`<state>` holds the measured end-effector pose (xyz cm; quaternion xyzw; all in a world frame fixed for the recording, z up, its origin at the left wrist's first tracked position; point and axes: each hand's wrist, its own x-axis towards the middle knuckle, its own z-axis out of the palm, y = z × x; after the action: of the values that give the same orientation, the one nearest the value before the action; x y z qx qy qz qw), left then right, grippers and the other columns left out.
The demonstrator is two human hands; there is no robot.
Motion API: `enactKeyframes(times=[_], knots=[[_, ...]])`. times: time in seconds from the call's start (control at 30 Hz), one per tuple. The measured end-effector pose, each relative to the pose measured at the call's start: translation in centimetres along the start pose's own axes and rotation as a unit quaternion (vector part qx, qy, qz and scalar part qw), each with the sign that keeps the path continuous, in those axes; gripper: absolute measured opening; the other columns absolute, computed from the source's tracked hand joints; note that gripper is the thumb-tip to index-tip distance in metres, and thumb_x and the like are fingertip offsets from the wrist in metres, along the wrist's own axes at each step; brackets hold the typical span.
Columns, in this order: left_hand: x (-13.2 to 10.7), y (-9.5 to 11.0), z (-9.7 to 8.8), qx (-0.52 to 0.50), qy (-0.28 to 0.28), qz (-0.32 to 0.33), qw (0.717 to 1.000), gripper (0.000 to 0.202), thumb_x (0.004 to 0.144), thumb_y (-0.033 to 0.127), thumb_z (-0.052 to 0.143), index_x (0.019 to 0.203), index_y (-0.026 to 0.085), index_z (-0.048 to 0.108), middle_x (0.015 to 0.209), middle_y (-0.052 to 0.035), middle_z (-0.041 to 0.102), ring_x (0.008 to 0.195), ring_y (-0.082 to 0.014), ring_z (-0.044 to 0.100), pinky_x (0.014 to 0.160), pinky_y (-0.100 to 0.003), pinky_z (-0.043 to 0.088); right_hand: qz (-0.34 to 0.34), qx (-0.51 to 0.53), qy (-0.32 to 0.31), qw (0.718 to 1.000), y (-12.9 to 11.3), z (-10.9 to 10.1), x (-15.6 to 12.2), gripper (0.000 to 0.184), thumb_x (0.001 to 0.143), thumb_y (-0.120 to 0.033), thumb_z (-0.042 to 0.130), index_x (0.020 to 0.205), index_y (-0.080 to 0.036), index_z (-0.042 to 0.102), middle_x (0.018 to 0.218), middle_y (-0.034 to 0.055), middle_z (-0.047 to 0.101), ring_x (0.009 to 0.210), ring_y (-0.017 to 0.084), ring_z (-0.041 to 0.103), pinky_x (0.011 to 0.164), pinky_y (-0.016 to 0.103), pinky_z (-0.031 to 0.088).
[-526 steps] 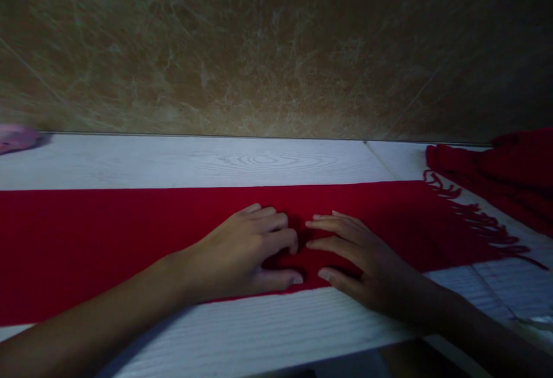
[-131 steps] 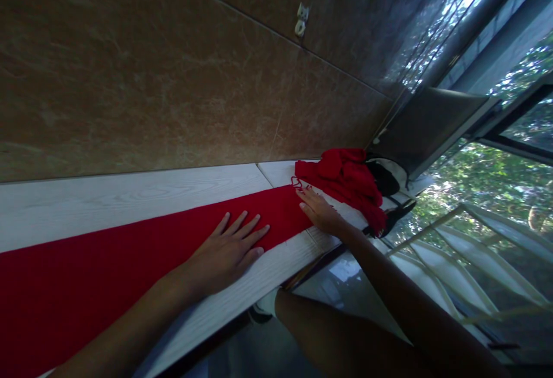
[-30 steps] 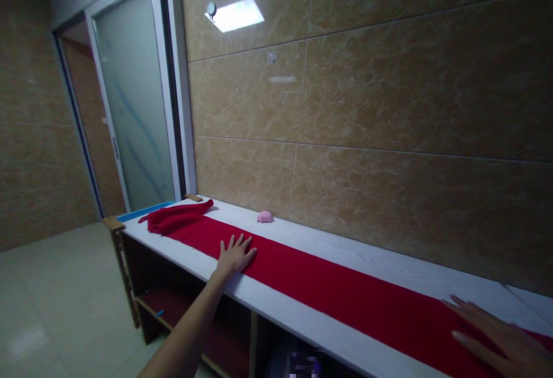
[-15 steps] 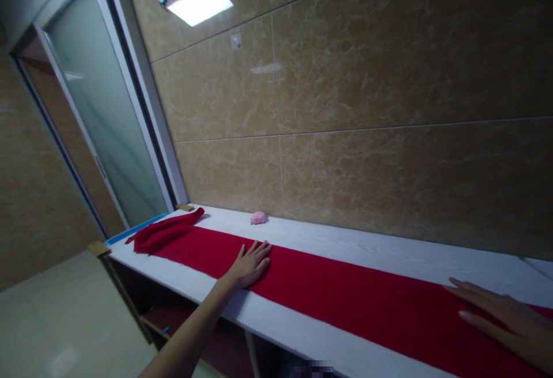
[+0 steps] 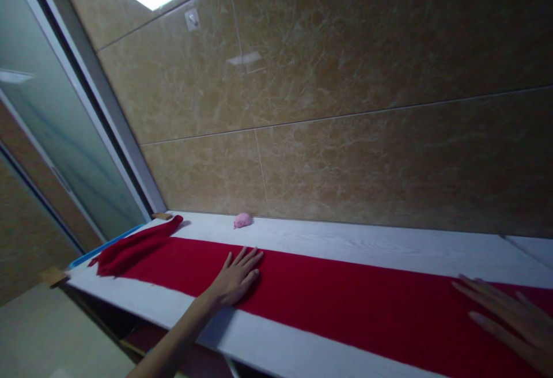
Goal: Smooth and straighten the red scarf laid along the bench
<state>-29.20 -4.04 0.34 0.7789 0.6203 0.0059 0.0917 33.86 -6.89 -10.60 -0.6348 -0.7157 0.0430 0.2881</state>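
A long red scarf [image 5: 337, 303] lies stretched along a white wood-grain counter [image 5: 345, 246]. Its far left end [image 5: 129, 245] is bunched up. My left hand [image 5: 235, 277] rests flat on the scarf with its fingers spread, holding nothing. At the right edge of the view my right hand [image 5: 507, 320] lies flat on the scarf too, fingers stretched out and pointing left.
A small pink object [image 5: 242, 220] sits on the counter by the brown tiled wall [image 5: 345, 107]. A frosted glass door [image 5: 52, 136] stands at the left. A blue strip [image 5: 103, 246] lies at the counter's far left end. Open shelving shows below the counter.
The view has swung right and tilted since a second ago. Both hands stay flat on the scarf; the left hand has slid a little to the right along it.
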Motion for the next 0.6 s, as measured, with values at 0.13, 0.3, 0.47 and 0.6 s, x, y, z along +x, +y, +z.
enactKeyframes(times=[0.13, 0.3, 0.47, 0.6], knots=[[-0.2, 1.4, -0.1, 0.009, -0.015, -0.007, 1.000, 0.059, 0.103, 0.050, 0.020, 0.160, 0.032, 0.024, 0.168, 0.0017, 0.015, 0.156, -0.0265, 0.005, 0.124, -0.061, 0.006, 0.020, -0.018, -0.100, 0.995, -1.6, -1.2, -0.1, 0.074, 0.083, -0.078, 0.040, 0.145, -0.040, 0.054, 0.156, 0.0004, 0.042, 0.147, 0.029, 0.031, 0.122, 0.052, 0.018], [0.0, 4.3, 0.3, 0.011, -0.008, 0.015, 1.000, 0.059, 0.103, 0.051, 0.024, 0.160, 0.033, 0.023, 0.168, 0.0022, 0.012, 0.156, -0.0255, 0.003, 0.125, -0.058, 0.005, 0.030, -0.044, -0.124, 0.991, -3.6, -2.3, 0.1, 0.088, 0.078, -0.084, 0.031, 0.147, -0.033, 0.053, 0.156, -0.0002, 0.042, 0.148, 0.029, 0.031, 0.123, 0.053, 0.016], [0.2, 5.2, 1.0, -0.014, 0.009, 0.015, 1.000, 0.060, 0.104, 0.056, 0.019, 0.160, 0.034, 0.023, 0.167, 0.0000, 0.013, 0.155, -0.0285, 0.004, 0.123, -0.063, 0.007, 0.013, -0.059, -0.123, 0.991, -5.9, -3.4, -0.1, 0.082, 0.084, -0.078, 0.036, 0.147, -0.030, 0.054, 0.155, 0.0041, 0.042, 0.147, 0.031, 0.033, 0.122, 0.056, 0.016], [0.4, 4.9, 1.5, -0.005, 0.011, 0.014, 1.000, 0.063, 0.102, 0.060, 0.025, 0.159, 0.034, 0.024, 0.167, -0.0021, 0.014, 0.155, -0.0317, 0.005, 0.122, -0.066, 0.008, 0.006, -0.061, -0.114, 0.992, -7.2, -4.1, -0.1, 0.079, 0.085, -0.076, 0.040, 0.146, -0.028, 0.055, 0.155, 0.0068, 0.043, 0.146, 0.033, 0.034, 0.122, 0.058, 0.018]])
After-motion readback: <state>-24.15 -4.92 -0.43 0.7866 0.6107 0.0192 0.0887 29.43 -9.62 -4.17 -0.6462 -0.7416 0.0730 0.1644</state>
